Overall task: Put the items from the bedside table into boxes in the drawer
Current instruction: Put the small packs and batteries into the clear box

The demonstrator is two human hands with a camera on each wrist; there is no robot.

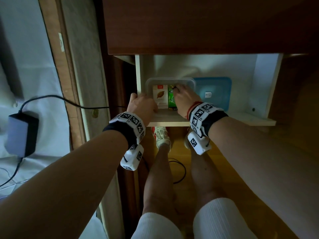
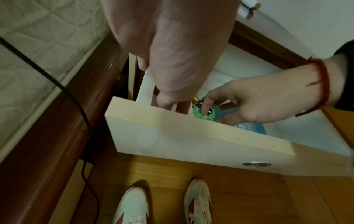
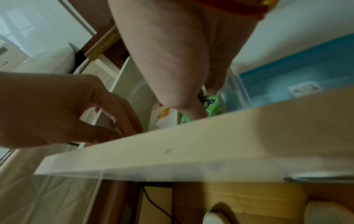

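The white drawer (image 1: 241,118) is pulled open below the dark tabletop. A clear plastic box (image 1: 165,79) sits at its left end. Inside it lie a white packet with a leaf picture (image 1: 160,95) and a green packet (image 1: 171,102), side by side. My right hand (image 1: 176,88) reaches into the box and pinches a small gold-and-black battery (image 2: 197,100) just above the green packet (image 2: 199,116). My left hand (image 1: 143,104) grips the near left corner of the clear box (image 3: 138,94), fingers curled over its rim.
A box with a blue lid (image 1: 214,90) stands in the drawer right of the clear one. The brown bedside tabletop (image 1: 189,23) overhangs the drawer's back. To the left are the bed, a power adapter (image 1: 20,133) and its black cable (image 1: 51,97). My legs and shoes stand under the drawer.
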